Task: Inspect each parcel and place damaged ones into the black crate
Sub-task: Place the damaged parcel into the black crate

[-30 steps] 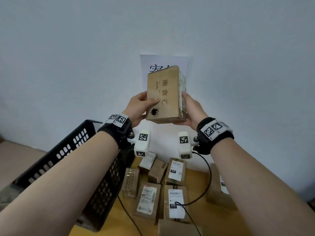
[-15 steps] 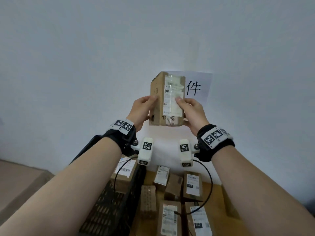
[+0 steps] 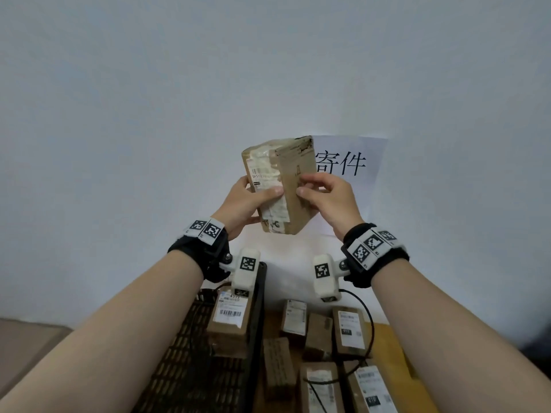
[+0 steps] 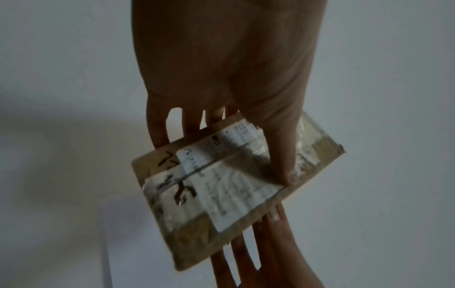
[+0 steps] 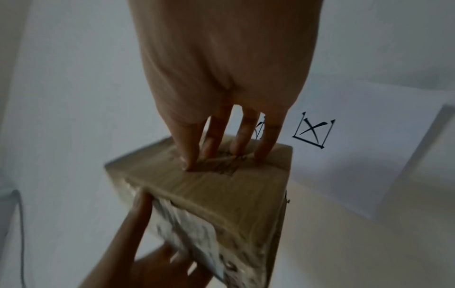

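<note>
I hold a brown cardboard parcel (image 3: 293, 162) up in front of the wall, tilted, one corner edge turned toward me. Its left face carries a torn white label under tape; its right face is plain. My left hand (image 3: 253, 201) grips it, thumb on the label and fingers behind, as the left wrist view shows (image 4: 221, 194). My right hand (image 3: 322, 192) holds the plain face with bent fingers; the fingertips (image 5: 189, 165) press on the cardboard (image 5: 221, 191), and its thumb is hidden. The black crate (image 3: 258, 308) stands low on the left, with one labelled parcel (image 3: 228, 320) inside.
Several more parcels (image 3: 319, 332) lie on the wooden table (image 3: 384, 353) right of the crate. A white paper sign (image 3: 348, 162) with black characters hangs on the wall behind the held parcel. A black cable (image 3: 369, 323) loops down from my right wrist camera.
The parcel has been turned in my hands: a printed face with a hole faced me, then the label, now label and plain side together. My right fingers shifted onto the plain face.
</note>
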A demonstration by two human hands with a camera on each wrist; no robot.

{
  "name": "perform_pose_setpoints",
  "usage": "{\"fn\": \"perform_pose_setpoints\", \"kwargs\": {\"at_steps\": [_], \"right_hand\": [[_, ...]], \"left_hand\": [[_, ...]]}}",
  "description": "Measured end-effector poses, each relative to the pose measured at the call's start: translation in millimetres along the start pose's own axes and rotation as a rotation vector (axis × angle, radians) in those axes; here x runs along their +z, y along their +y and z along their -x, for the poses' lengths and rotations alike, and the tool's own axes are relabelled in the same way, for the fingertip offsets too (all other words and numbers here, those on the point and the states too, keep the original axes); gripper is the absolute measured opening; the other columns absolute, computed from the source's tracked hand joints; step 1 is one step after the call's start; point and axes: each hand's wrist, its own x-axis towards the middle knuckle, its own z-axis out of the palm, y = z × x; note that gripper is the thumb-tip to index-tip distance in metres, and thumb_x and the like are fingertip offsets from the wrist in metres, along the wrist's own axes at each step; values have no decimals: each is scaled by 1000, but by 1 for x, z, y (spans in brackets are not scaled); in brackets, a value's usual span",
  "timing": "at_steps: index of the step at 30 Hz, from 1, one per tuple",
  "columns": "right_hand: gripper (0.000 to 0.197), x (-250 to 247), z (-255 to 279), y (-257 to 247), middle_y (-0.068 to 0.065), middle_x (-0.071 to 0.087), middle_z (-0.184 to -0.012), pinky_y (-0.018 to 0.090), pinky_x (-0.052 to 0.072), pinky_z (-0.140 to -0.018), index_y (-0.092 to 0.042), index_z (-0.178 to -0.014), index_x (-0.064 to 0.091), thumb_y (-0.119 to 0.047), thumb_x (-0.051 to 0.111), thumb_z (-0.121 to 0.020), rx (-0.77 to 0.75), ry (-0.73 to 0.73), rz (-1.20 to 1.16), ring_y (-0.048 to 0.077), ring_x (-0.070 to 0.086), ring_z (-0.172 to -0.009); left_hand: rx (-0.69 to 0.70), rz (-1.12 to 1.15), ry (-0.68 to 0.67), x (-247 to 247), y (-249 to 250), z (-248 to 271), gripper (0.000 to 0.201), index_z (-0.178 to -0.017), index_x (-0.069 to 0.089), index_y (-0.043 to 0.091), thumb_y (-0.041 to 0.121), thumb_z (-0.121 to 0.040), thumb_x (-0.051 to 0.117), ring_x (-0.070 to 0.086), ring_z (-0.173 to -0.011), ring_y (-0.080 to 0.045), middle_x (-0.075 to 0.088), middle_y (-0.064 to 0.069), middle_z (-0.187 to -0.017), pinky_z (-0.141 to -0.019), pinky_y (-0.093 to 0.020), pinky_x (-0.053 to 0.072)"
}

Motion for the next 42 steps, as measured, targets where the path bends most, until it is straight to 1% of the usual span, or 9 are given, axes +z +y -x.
{"fn": "perform_pose_setpoints", "kwargs": {"at_steps": [4,8,14,16,22,28,34,37,42], "right_hand": [[24,15,2,-5,-1,71,-82,16,54,-68,-18,-106,71,-10,81,-86,-50,11,27,2,66,-71],[24,19,-1,-12,-2,71,-80,25,56,-73,-20,-105,71,-13,83,-85,-47,17,55,9,68,-75],[42,10,-10,-16,3,61,-115,34,55,-87,-27,-117,62,-34,84,-82,11,191,80,16,64,-106],[47,10,-10,-19,5,63,-118,42,58,-90,-25,-124,60,-36,83,-84,79,158,30,19,67,-108],[49,27,-1,-23,0,74,-118,36,60,-81,-19,-130,63,-50,71,-93,272,-122,-25,19,72,-108],[68,65,22,30,5,65,-119,49,58,-96,-23,-138,30,-50,72,-92,500,-231,13,27,69,-107],[72,127,49,102,9,65,-127,48,63,-81,-18,-141,47,-58,74,-88,735,-352,-14,33,67,-111],[60,161,58,132,5,72,-123,53,56,-97,-22,-135,61,-63,65,-92,782,-433,-19,30,68,-112],[36,216,72,169,1,72,-125,58,54,-101,-27,-133,63,-46,58,-103,851,-473,-114,28,66,-118]], "left_hand": [[42,-43,-20,-2,3,-2,84,-139,43,17,31,-73,93,71,-109,-17,69,0,-127,-74,-34,59],[49,-48,16,-5,7,-4,80,-137,32,23,25,-80,89,69,-113,-18,65,1,-127,-77,-37,57],[35,9,-6,-12,22,-5,67,-144,44,21,27,-88,81,72,-107,-22,73,-2,-119,-82,-42,57],[40,18,-7,-14,26,-4,66,-144,46,21,31,-89,80,73,-106,-21,74,-1,-118,-82,-43,58],[46,5,-1,-28,23,2,59,-140,52,19,38,-91,78,78,-90,-11,77,0,-113,-65,-30,61],[-135,-52,43,-81,-35,13,56,-137,58,21,41,-89,79,76,-103,-22,78,-2,-112,-82,-45,63],[-316,-42,158,-134,-118,28,56,-135,59,14,35,-88,81,76,-99,-22,78,-4,-109,-78,-42,62],[-381,-38,175,-158,-148,37,39,-133,63,17,25,-97,73,74,-104,-21,77,-2,-113,-79,-40,61],[-427,-39,224,-196,-185,44,35,-133,66,25,23,-98,70,73,-107,-13,78,5,-113,-90,-37,56]]}}
